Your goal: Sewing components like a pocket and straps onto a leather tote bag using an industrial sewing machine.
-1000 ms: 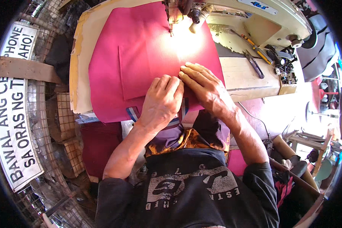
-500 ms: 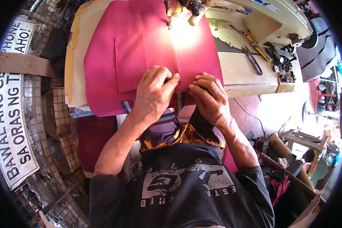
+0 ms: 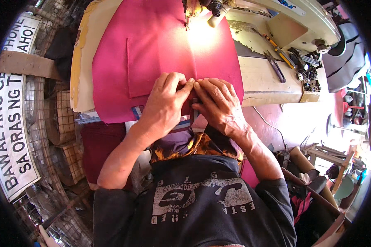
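Note:
A large magenta piece of fabric (image 3: 111, 70) with a stitched panel on it lies over the sewing machine bed, under the lit needle and presser area (image 3: 187, 22). At its near edge my left hand (image 3: 165, 101) is closed, thumb and curled fingers pinching the fabric along a vertical crease. Right beside it my right hand (image 3: 221, 103) is also closed on that edge, its fingertips almost touching my left thumb. A striped strap (image 3: 181, 126) hangs below the edge, partly hidden behind my hands. The underside of the fabric is out of sight.
On the machine bed (image 3: 264, 92) at the right lie black thread snips (image 3: 275, 66), a yellow-handled tool (image 3: 279, 51) and a tray (image 3: 310, 97) of small metal parts. The machine's arm (image 3: 288, 31) spans the upper right. Wire mesh (image 3: 35, 123) stands at the left.
My right hand has moved left along the fabric edge, closing the gap to my left hand. My left hand keeps nearly the same place.

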Demonstrator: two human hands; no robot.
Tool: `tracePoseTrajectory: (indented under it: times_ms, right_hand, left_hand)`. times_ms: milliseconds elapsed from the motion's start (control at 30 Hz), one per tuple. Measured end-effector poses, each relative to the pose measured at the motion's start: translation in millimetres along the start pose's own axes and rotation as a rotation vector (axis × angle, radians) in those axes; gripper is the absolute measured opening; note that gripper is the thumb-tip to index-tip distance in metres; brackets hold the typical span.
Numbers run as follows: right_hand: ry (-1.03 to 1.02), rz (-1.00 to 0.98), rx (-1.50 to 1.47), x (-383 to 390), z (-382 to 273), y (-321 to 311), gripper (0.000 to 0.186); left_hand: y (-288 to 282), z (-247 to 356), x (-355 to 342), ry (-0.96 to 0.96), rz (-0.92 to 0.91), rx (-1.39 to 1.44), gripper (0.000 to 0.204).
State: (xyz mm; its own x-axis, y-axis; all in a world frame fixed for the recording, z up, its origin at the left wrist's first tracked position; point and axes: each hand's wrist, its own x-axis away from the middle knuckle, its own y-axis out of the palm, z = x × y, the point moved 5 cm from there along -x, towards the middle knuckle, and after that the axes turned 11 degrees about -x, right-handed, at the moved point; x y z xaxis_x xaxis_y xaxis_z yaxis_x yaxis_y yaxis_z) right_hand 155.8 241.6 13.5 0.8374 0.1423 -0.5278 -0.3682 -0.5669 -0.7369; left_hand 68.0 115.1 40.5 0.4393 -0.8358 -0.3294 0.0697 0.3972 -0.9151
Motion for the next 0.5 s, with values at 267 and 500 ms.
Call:
tracePoseTrajectory:
  times_ms: [267,500]
  right_hand:
    - [0.048,-0.039,-0.018,1.4,-0.9,-2.7,0.064]
    - [0.072,-0.14,-0.006,-0.7,0.9,-2.4,0.061]
  left_hand:
    - [5.2,-52.4,-27.1,0.07,-0.068,-0.019,0.035]
    - [15.7,-64.0,-41.1,0.254,-0.026,-0.149,0.05]
